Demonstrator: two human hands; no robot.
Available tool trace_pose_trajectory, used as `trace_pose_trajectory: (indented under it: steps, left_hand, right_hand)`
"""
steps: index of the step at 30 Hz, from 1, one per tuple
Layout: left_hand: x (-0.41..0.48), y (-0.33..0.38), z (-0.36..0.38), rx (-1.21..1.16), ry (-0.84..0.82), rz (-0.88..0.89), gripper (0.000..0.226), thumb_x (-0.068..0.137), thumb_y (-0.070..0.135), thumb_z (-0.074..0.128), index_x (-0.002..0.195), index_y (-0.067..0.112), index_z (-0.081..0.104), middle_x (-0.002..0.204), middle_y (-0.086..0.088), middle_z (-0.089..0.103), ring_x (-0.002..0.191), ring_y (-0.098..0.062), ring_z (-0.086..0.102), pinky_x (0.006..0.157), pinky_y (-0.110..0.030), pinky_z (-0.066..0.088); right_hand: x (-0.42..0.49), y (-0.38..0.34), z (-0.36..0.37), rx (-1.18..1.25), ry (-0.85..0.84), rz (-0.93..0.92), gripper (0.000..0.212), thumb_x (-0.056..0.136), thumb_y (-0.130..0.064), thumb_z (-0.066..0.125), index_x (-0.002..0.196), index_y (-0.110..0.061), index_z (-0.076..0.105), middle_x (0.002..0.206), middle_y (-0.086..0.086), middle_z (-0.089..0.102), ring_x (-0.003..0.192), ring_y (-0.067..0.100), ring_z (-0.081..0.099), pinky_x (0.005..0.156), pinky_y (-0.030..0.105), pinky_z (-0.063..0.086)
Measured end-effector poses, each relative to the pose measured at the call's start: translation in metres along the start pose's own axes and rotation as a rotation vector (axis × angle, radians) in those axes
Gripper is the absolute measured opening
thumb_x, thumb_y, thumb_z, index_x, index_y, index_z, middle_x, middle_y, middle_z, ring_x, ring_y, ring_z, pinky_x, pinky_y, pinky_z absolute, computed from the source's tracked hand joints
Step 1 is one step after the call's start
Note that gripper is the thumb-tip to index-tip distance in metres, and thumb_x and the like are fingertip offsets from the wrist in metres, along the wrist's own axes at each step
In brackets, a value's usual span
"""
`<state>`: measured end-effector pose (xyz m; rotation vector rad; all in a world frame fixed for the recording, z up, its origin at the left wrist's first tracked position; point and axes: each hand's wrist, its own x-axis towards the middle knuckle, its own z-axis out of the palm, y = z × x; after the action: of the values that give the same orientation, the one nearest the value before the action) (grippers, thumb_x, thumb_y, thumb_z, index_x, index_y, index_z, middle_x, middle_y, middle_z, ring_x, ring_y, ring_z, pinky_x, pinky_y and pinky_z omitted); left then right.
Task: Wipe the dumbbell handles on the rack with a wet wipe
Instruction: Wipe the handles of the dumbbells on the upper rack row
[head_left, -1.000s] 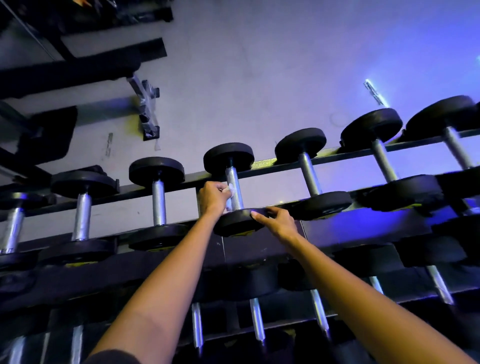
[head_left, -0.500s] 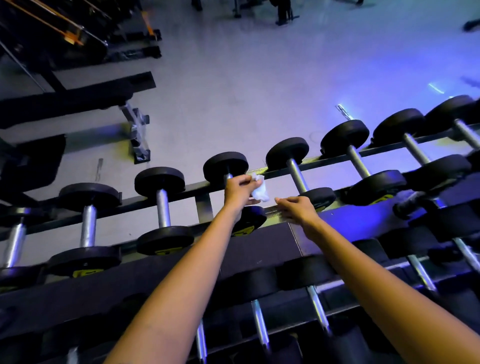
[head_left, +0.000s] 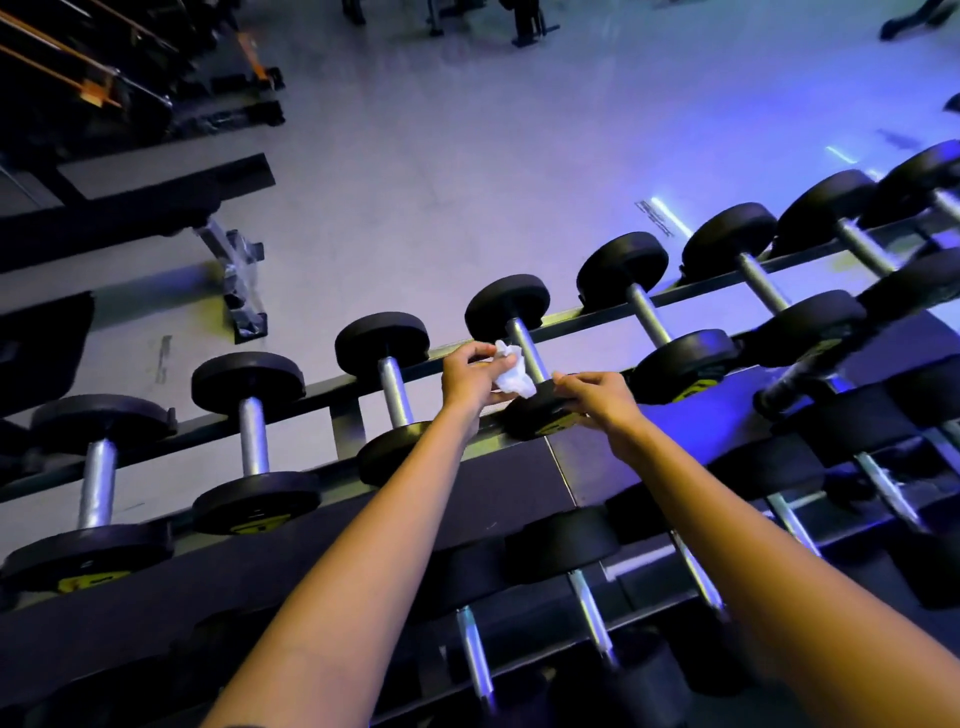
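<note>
- Left hand (head_left: 470, 376), at the end of a bare forearm rising from the bottom edge, sits just left of centre frame. Its fingers and thumb pinch a crumpled white wet wipe (head_left: 511, 371).
- Right hand (head_left: 597, 397) reaches in from the lower right. Its fingers curl over the top of the near weight head of one dumbbell (head_left: 540, 415) and grip it.
- Under both forearms, in the lower half of the frame, the rack (head_left: 519, 488) shows a dark sloping panel. Below that panel the lower-tier dumbbells (head_left: 589, 613) lie with their chrome handles pointing towards the bottom edge.
- On the top tier, the gripped dumbbell rests across the two rails, and its chrome handle (head_left: 527, 351) runs up and away to the far head.
- The wipe hangs just beside the left side of that handle, at its near end; I cannot tell whether it is touching the metal.
- Along the same tier, three more dumbbells (head_left: 253, 436) stand in a row towards the left edge, and larger ones (head_left: 647, 314) follow towards the upper right under blue light.
- Beyond the rack, pale grey floor (head_left: 467, 182) fills the middle and upper frame.
- At centre left stands a black flat bench (head_left: 130, 197) with a metal foot.
- Dark gym machines (head_left: 104, 78) fill the upper left corner, farthest off.
</note>
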<state>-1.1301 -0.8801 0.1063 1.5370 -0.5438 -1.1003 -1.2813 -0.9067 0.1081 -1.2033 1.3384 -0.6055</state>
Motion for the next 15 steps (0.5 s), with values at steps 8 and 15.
trace_pose_trajectory:
  steps: [8,15]
  left_hand:
    - [0.03,0.004,0.069,0.103,0.123,0.069,0.015,0.079,-0.001,0.068,0.082,0.01,0.059,0.082,-0.007,0.061,0.076,-0.017,0.06,0.051,-0.022,0.054]
    - [0.044,-0.002,0.063,0.734,0.15,0.182,0.007,0.077,0.017,0.074,0.08,0.013,0.07,0.081,-0.003,0.064,0.071,-0.014,0.059,0.056,-0.014,0.046]
  right_hand:
    - [0.06,0.011,-0.059,-0.078,-0.157,-0.01,0.023,0.089,-0.029,0.063,0.086,-0.007,0.068,0.087,0.015,0.064,0.079,0.02,0.055,0.072,0.033,0.045]
    - [0.089,0.032,-0.051,-0.403,-0.299,0.023,0.052,0.085,-0.048,0.062,0.103,0.0,0.065,0.101,0.015,0.068,0.096,0.03,0.062,0.082,0.039,0.048]
